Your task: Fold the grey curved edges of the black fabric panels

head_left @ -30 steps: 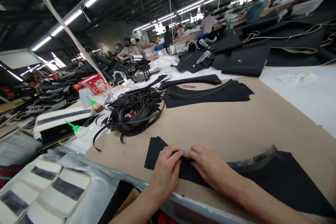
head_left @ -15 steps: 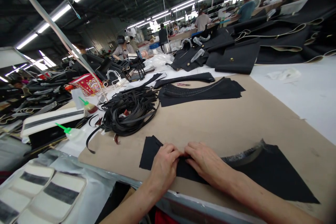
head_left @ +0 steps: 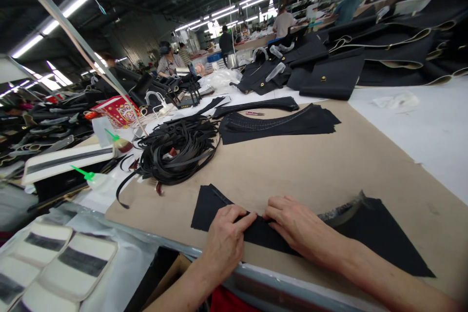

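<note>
A curved black fabric piece (head_left: 387, 236) lies flat near the front edge of the brown board, with a greyish, frayed-looking strip along its concave upper edge at the right. My left hand (head_left: 227, 231) is closed at that edge, thumb and fingers pinching the fabric left of centre. A short gap to the right, my right hand (head_left: 294, 222) also pinches the edge, its fingers bent over the material. The fabric under both palms is hidden. Beyond the hands is a stack of similar black curved pieces (head_left: 278, 124), with small pink-handled snips (head_left: 255, 113) by its upper edge.
Left on the board (head_left: 373, 156) sits a coil of black straps (head_left: 175, 156). Beside it are a green-tipped bottle (head_left: 98, 179) and another with brown liquid (head_left: 122, 144). White padded panels (head_left: 86, 263) lie at lower left. Black bag parts (head_left: 332, 73) pile up behind; people work farther back.
My hands have moved slightly apart along the fabric edge, the right one shifting right. The black fabric piece sits a little farther left in view, and the camera view has shifted slightly.
</note>
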A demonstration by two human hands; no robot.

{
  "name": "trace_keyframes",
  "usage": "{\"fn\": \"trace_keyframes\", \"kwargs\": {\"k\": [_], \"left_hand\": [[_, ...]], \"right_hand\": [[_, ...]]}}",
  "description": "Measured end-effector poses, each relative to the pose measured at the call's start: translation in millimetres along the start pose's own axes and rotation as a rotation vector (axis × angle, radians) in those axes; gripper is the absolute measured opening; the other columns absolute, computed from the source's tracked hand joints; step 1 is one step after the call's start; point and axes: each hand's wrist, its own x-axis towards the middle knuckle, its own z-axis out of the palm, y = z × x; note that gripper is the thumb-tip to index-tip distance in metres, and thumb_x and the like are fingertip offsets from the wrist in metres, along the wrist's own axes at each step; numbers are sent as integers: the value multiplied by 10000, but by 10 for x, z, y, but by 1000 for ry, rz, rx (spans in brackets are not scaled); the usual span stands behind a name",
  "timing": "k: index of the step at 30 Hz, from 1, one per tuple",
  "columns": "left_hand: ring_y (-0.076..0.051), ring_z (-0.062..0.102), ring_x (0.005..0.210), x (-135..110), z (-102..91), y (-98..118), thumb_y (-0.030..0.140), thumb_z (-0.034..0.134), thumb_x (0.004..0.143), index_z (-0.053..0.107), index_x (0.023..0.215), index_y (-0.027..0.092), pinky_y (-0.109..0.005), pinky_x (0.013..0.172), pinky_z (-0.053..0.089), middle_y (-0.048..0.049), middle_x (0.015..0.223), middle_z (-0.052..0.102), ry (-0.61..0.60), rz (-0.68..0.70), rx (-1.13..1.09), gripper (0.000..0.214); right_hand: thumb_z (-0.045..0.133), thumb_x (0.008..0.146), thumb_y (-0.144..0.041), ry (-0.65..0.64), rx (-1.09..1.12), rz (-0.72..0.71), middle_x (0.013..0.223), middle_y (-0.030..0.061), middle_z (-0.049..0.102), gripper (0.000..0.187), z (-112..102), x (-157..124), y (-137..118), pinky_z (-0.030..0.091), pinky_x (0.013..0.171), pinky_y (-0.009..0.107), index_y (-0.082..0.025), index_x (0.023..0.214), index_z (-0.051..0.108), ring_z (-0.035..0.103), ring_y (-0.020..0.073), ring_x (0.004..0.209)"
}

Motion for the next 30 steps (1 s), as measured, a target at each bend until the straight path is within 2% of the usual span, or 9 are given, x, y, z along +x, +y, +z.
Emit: {"fn": "trace_keyframes", "kwargs": {"k": [6,12,17,22,26,30], "left_hand": [[-210,508,1013,10,-17,32,36,417,834,565,1266,316,-425,913,447,-68,1067,562,6,74,106,535],[-219,500,1019,-10,-20,39,41,444,825,573,1255,314,-445,911,447,-77,1070,542,9,112,144,525],[-219,482,1093,62,20,113,0,406,807,627,1157,245,-431,952,438,-81,1180,541,66,87,46,481],[-192,519,1010,153,159,317,3,406,815,585,1188,189,-373,913,470,-61,1087,607,39,51,-75,454],[-208,527,1005,92,266,407,26,390,839,562,1222,147,-374,907,480,-82,1085,621,69,102,-13,437],[-212,514,1108,14,221,332,31,404,838,506,1295,138,-381,1005,425,-85,1190,611,57,200,38,481]], "right_hand": [[438,920,-124,-12,-1,-32,877,34,601,189,-60,-113,69,391,820,353,-192,849,600,572,189,852],[394,947,-147,-13,-24,-54,875,35,587,222,-83,-242,152,388,796,356,-194,860,593,558,187,842],[366,957,-149,-8,-39,-71,892,41,579,236,-64,-304,202,390,800,361,-192,886,587,549,188,855],[368,957,-147,11,-28,-73,906,52,583,228,-79,-314,175,399,815,370,-181,904,586,545,196,873],[391,942,-129,22,-27,-73,909,56,588,207,-76,-326,168,405,826,375,-176,895,586,547,199,878],[413,932,-127,28,-38,-56,918,54,590,182,-36,-323,147,412,826,379,-185,886,579,546,201,877]]}}
